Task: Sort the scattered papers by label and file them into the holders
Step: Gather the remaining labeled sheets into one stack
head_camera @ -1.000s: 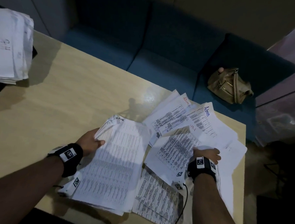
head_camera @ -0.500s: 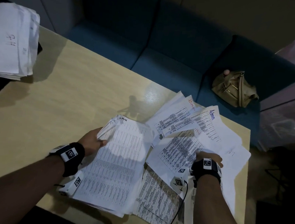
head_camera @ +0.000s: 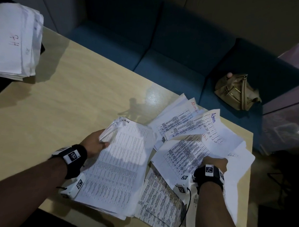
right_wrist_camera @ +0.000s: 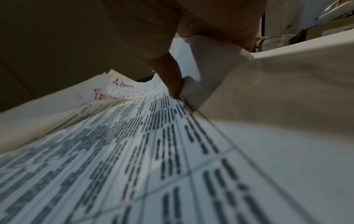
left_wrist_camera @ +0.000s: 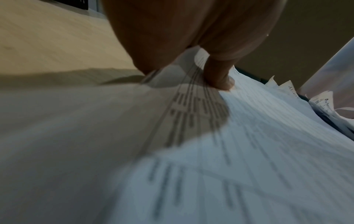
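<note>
Left hand (head_camera: 94, 142) pinches the ADMIN-labelled stack (head_camera: 119, 165) at its 11 o'clock corner; right hand (head_camera: 214, 163) grips a loose table-printed sheet (head_camera: 183, 154) in the scattered papers (head_camera: 204, 126) at the table's (head_camera: 63, 109) 4 o'clock. Risk: the one-corner pinch lets the stack fan out; the overlapping sheets could drag off the edge.

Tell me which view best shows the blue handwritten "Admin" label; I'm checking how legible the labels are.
The head view: the blue handwritten "Admin" label sits unobstructed on a white printed sheet beyond the right hand. The right wrist view shows it small and partly behind curled paper. The left wrist view shows only blurred marks.
</note>
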Demonstrator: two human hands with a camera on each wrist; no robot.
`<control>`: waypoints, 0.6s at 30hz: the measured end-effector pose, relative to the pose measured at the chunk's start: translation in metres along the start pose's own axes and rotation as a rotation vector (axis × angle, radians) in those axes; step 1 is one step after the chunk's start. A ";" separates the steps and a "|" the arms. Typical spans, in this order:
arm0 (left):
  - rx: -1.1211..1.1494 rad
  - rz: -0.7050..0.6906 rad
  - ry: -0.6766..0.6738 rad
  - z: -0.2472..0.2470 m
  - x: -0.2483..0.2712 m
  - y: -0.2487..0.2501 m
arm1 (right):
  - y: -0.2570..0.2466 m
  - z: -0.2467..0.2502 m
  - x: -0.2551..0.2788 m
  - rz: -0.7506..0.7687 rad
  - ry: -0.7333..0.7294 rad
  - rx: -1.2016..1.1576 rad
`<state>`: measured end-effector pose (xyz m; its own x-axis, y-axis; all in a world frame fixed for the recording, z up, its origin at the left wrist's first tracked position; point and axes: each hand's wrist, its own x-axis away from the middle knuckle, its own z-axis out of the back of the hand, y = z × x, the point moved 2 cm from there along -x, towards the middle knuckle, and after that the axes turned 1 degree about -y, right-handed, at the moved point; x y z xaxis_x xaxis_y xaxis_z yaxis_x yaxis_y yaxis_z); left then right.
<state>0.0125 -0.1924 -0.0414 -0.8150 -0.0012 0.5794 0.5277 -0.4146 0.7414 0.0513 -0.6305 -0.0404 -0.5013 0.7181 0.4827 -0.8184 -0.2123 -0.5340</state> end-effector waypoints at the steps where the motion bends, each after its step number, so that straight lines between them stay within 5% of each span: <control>1: 0.003 0.000 0.001 0.000 0.000 -0.001 | -0.003 0.006 0.005 0.006 0.087 -0.001; 5: -0.001 0.013 -0.028 0.002 -0.001 -0.004 | -0.012 0.034 0.036 0.261 0.273 -0.120; 11: -0.045 0.033 -0.038 0.002 0.004 0.001 | -0.017 0.075 0.087 0.550 0.216 -0.248; 18: 0.050 0.049 -0.032 0.005 0.009 0.000 | -0.024 0.077 0.141 0.657 0.126 -0.449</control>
<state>0.0065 -0.1880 -0.0339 -0.7804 0.0087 0.6252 0.5787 -0.3685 0.7275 -0.0207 -0.5753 0.0937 -0.7833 0.6144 -0.0944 -0.1633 -0.3499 -0.9224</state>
